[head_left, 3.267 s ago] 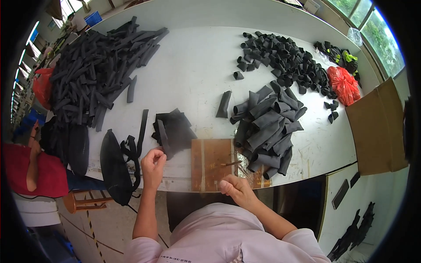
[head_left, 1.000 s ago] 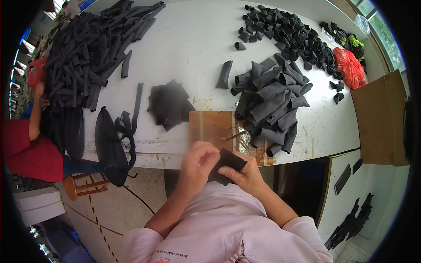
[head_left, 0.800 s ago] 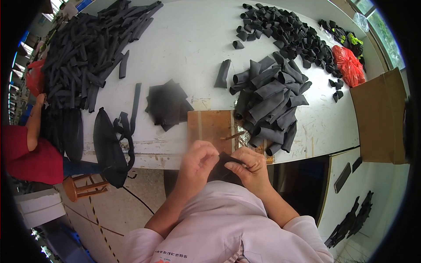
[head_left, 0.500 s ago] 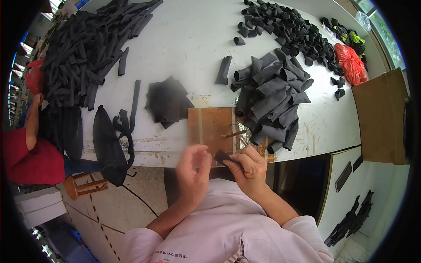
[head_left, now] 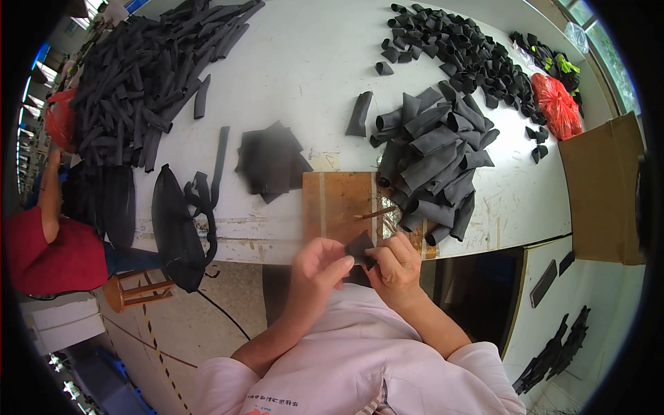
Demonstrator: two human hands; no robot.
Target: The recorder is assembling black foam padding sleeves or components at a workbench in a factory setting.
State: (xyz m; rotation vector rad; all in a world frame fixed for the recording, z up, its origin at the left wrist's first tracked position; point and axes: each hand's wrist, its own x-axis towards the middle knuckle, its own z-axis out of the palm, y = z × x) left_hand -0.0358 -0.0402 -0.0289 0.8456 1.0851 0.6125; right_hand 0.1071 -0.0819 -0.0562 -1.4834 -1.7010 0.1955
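Observation:
Close to the table's front edge, a small dark grey fabric piece is held up between my two hands. My left hand pinches its left side between thumb and fingers. My right hand is closed on its right side, and the fingers hide that end. Just beyond lies a brown board with a thin brown stick on it. Rolled dark grey fabric tubes are heaped at the board's right. A stack of flat dark squares lies to its left.
Long dark strips are piled far left, small dark tube pieces far right. A red plastic bag and a cardboard box stand at the right. A person in a red shirt is at the left, near a wooden stool.
My left hand has moved right and taken hold of the fabric piece, which was in my right hand alone. The piece now looks flatter and more spread.

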